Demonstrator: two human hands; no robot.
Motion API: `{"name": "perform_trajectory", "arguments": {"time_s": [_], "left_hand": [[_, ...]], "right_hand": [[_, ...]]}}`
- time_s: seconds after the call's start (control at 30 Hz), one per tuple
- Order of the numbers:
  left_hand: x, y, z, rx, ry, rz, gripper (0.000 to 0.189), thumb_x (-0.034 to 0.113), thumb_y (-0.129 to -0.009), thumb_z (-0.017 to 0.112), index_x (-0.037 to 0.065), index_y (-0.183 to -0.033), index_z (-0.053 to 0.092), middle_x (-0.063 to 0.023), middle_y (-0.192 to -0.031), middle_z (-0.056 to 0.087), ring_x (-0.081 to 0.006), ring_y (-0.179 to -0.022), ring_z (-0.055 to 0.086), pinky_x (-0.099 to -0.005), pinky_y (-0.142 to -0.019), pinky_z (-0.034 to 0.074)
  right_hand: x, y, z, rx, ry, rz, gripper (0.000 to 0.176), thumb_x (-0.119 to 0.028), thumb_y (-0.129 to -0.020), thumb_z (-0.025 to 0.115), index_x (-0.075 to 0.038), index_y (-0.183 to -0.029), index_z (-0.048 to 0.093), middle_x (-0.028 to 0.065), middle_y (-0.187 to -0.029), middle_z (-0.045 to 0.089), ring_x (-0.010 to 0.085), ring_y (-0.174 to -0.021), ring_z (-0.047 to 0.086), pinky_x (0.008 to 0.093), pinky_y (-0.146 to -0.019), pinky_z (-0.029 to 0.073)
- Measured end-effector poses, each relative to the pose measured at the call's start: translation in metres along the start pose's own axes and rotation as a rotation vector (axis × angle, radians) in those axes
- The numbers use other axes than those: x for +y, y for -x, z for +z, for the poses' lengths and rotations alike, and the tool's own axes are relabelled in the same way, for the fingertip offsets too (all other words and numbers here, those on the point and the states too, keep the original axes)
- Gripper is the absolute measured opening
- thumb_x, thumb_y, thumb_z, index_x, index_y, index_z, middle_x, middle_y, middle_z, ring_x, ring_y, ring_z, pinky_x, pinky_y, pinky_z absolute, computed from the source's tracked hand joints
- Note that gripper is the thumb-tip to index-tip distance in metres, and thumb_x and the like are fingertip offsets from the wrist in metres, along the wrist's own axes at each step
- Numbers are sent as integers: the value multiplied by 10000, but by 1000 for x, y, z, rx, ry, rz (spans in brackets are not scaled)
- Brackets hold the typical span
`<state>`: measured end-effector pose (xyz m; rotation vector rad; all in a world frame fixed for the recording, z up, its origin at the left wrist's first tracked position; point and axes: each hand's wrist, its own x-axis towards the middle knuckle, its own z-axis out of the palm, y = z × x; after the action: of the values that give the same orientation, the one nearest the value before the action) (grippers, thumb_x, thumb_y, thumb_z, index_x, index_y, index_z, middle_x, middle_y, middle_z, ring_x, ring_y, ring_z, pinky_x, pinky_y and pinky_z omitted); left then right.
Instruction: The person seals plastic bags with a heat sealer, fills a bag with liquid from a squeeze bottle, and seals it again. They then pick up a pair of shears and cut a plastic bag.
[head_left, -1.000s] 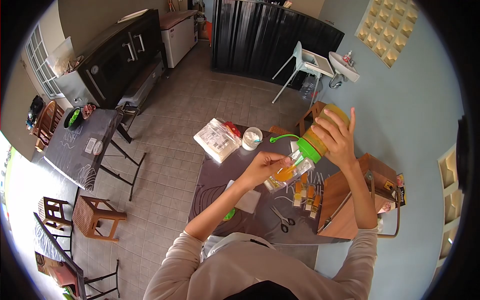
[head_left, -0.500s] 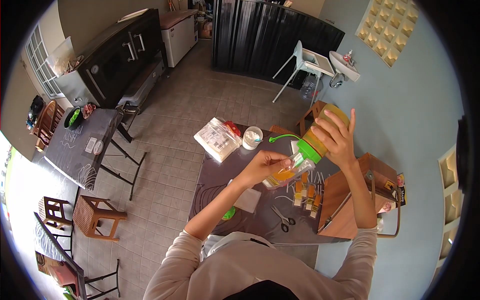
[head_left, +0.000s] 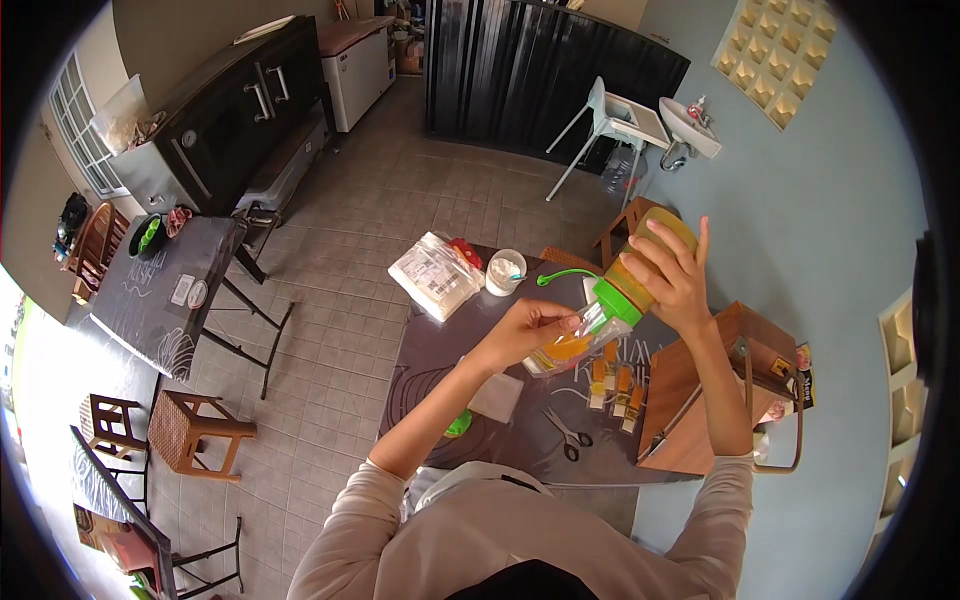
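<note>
My right hand (head_left: 668, 275) is wrapped round a yellow bottle (head_left: 655, 232) with a green collar, tilted with its mouth down and to the left. The bottle's mouth is in the opening of a clear plastic bag (head_left: 572, 350), which has orange-yellow liquid inside. Thumb and fingers of my left hand (head_left: 530, 333) pinch the bag's upper edge. Scissors (head_left: 568, 435) lie on the dark table (head_left: 530, 455) below. Small orange-and-white packets (head_left: 622, 392) rest right of the bag. A white cup (head_left: 505, 273) with white contents stands behind my left hand.
A stack of plastic bags (head_left: 436, 277) lies at the table's back left. On the right is a wooden box (head_left: 700, 410) with a handle. A green lid (head_left: 458, 424) and a pale square packet (head_left: 496, 397) lie near my left forearm. Stools (head_left: 195, 430) stand at left.
The camera view has shifted very slightly. Both hands keep their hold on the bottle and bag, with almost no visible movement.
</note>
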<state>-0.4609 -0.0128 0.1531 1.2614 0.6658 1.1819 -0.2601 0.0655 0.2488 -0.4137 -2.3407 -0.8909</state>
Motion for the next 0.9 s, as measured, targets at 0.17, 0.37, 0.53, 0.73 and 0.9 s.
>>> {"name": "perform_trajectory", "arguments": {"time_s": [0.17, 0.37, 0.53, 0.73, 0.9], "left_hand": [[2, 1, 0, -11, 21, -10, 283, 233, -863, 549, -24, -962, 617, -39, -817, 633, -48, -737, 543, -201, -657, 432], [-1, 0, -1, -14, 8, -17, 273, 227, -861, 552, -21, -953, 622, -43, -824, 637, -50, -751, 547, -204, -668, 436], [1, 1, 0, -16, 24, -9, 274, 227, -859, 553, -19, -960, 622, -43, -835, 639, -52, -760, 550, -203, -679, 438], [0, 1, -1, -16, 21, -23, 279, 227, -859, 554, -18, -975, 619, -48, -843, 639, -52, -761, 551, -203, -682, 438], [-3, 1, 0, 3, 23, -43, 290, 237, -859, 554, -19, -980, 616, -52, -845, 639, -52, -758, 551, -202, -680, 438]], "right_hand": [[0, 2, 0, -14, -13, 10, 236, -171, -656, 648, -206, -887, 612, -49, -1025, 548, 165, -1129, 428, 615, -1004, 138], [-2, 6, 2, -4, -53, 47, 264, -161, -638, 663, -202, -895, 615, -47, -1031, 547, 173, -1133, 427, 620, -1002, 133], [-3, 10, 5, 6, -98, 105, 297, -150, -617, 676, -192, -907, 621, -38, -1030, 551, 188, -1126, 436, 616, -1003, 128], [-5, 12, 7, 23, -120, 151, 312, -136, -589, 691, -169, -893, 625, -15, -1013, 559, 206, -1109, 451, 604, -1005, 129], [-6, 15, 8, 11, -120, 183, 310, -132, -588, 695, -157, -888, 622, -8, -1015, 556, 212, -1106, 448, 586, -1014, 129]]}}
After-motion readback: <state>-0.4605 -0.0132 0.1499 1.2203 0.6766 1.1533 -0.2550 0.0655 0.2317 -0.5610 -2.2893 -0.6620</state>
